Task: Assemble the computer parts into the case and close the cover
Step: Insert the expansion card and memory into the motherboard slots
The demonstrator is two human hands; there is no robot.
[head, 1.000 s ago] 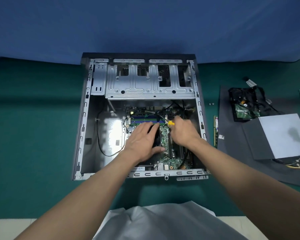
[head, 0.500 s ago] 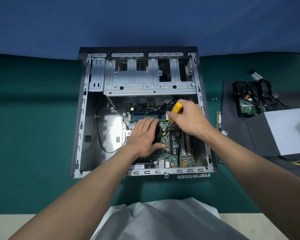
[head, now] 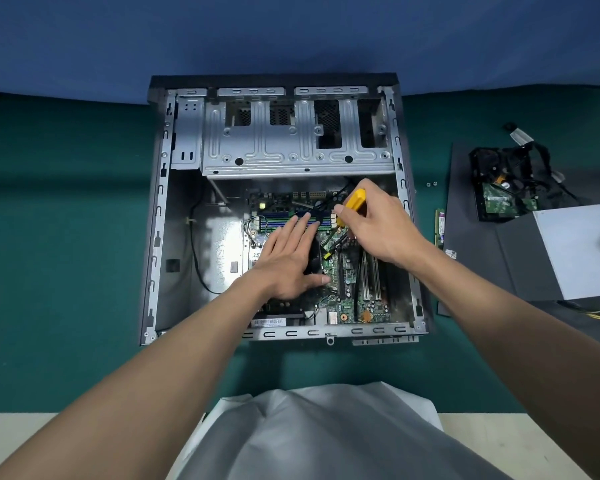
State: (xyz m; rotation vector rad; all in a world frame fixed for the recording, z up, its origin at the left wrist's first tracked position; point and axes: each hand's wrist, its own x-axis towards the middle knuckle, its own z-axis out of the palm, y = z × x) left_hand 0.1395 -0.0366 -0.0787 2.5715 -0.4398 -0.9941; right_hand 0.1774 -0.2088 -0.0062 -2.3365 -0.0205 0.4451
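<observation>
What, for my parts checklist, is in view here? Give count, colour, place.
computer case: 1, grey, open, table centre
motherboard: 1, green, inside the case
screwdriver: 1, yellow handle, over the motherboard
dark panel: 1, dark grey, right of the case
hard drive: 1, black, on the dark panel
memory stick: 1, green, between case and panel
screws: 2, silver, right of the case
left hand: 1, flat on the black cooler
right hand: 1, grips the screwdriver
</observation>
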